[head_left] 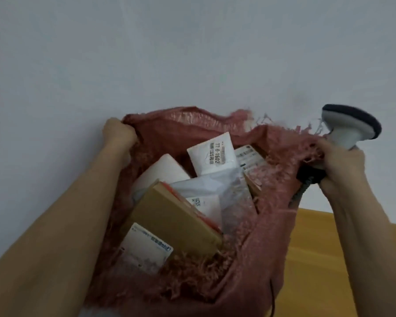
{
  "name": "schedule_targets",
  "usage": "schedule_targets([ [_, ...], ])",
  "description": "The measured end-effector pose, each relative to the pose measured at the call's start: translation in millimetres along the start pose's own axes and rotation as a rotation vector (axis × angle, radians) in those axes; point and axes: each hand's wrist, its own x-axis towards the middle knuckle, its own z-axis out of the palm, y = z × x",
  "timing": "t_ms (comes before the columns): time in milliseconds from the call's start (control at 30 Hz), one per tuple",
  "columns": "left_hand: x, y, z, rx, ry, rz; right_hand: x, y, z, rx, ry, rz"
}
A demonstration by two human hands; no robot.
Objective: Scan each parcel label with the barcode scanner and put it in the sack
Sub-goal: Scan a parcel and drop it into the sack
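Left hand [119, 133] fisted on sack [249, 259] rim, far-left side. Right hand [343, 168] grips barcode scanner [350, 126] handle, seemingly with right rim pinched too. Between my hands, mouth held open; parcels [210, 154] heaped inside, labels up. I judge mouth's long axis runs hand to hand; neither hand free.

A sack [249, 259] sits open against the wall [192, 53], the worktop [318, 259] to its right. Inside, a box [176, 223] lies in front, on a bag [217, 191]; two labelled parcels [213, 154] stand behind. Left hand [118, 133] grips the left rim; right hand [343, 165] holds the right rim and scanner [350, 126].
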Motion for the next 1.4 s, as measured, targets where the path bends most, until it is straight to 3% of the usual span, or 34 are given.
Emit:
schedule_targets([
  [67,-0.2,0.5,-0.4,0.065,-0.036,0.0,0.0,-0.1,9.3,0.01,-0.014,0.033],
  [167,13.7,6.7,-7.8,0.089,0.16,0.074,6.2,-5.4,3.7,0.148,-0.004,-0.112],
  [233,12.6,4.5,-2.5,0.054,0.194,0.101,7.0,-2.8,0.6,0.249,-0.005,-0.155],
  [367,-3.2,-3.3,15.6,0.078,-0.113,0.008,-0.5,15.0,5.6,0.062,-0.021,-0.012],
  [467,7.1,0.0,6.2,-0.004,0.008,0.001,5.5,8.0,-0.7,0.153,-0.016,-0.034],
  [533,9.0,-2.7,6.2,-0.063,-0.026,0.048,10.8,2.4,-9.2,0.094,0.017,-0.082],
  [700,-19.8,-3.7,16.0,-0.152,-0.434,-0.009,-0.8,15.9,-20.0,-0.074,-0.057,0.07],
  [800,-33.2,0.8,5.8,-0.036,-0.487,0.003,-20.7,16.1,-20.6,-0.066,-0.107,0.083],
  [1000,-72.3,-3.8,-29.7,0.123,-0.388,0.091,-59.7,16.4,-37.9,-0.369,-0.04,-0.069],
  [1200,-116.9,-33.5,-76.0,0.558,-0.477,0.022,-103.0,28.8,-39.4,-0.569,-0.059,-0.178],
  [1300,-133.1,-49.7,-89.3,0.649,-0.51,-0.054,-123.5,48.2,-28.1,-0.551,-0.202,-0.119],
  [1400,-148.6,-61.5,-97.8,0.572,-0.584,-0.181,-143.0,75.7,-12.3,-0.547,-0.381,0.052],
])
